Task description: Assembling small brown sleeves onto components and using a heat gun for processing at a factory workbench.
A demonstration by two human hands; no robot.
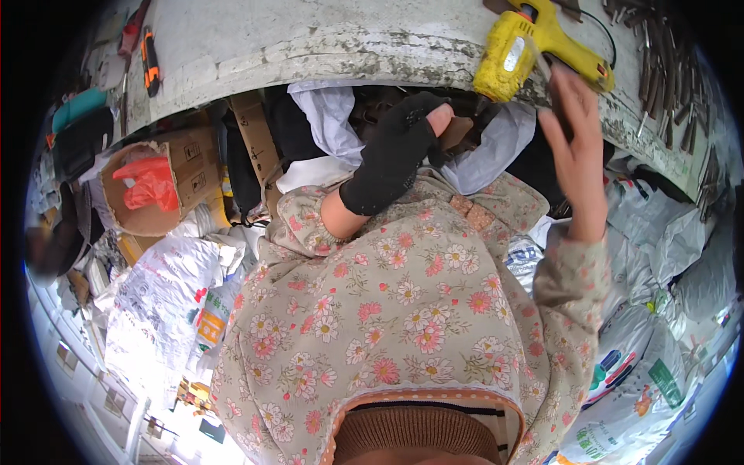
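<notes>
From the head view we look down at a pale, worn worktop [310, 39] curving across the upper part, its front edge stained and flaking. To our left on it lies an orange-and-black utility knife [149, 62]; at the far right, thin dark strips [659, 89] are heaped. Below the worktop, at left, we see a cardboard box [195, 167] with a red plastic bag [151, 184] in it, and white plastic bags [159, 302] crowd both sides of our flowered smock [403, 310].

A wide stretch of pale top runs between the knife and the yellow gun-shaped tool [504, 58], which rests near the front edge, its nozzle pointing down toward us. Our hands are well apart, with white cloth [496, 147] between them below the edge; bags hem in our right elbow.

Our left hand [391, 155], in a black fingerless glove, is closed on a small brown piece [457, 132] just in front of the worktop's edge. Our right hand [577, 136], bare and slightly blurred, is raised beside the yellow tool, fingers spread from the thumb. A thin pale stick [537, 56] shows by its fingertips; we cannot tell whether they touch it.
</notes>
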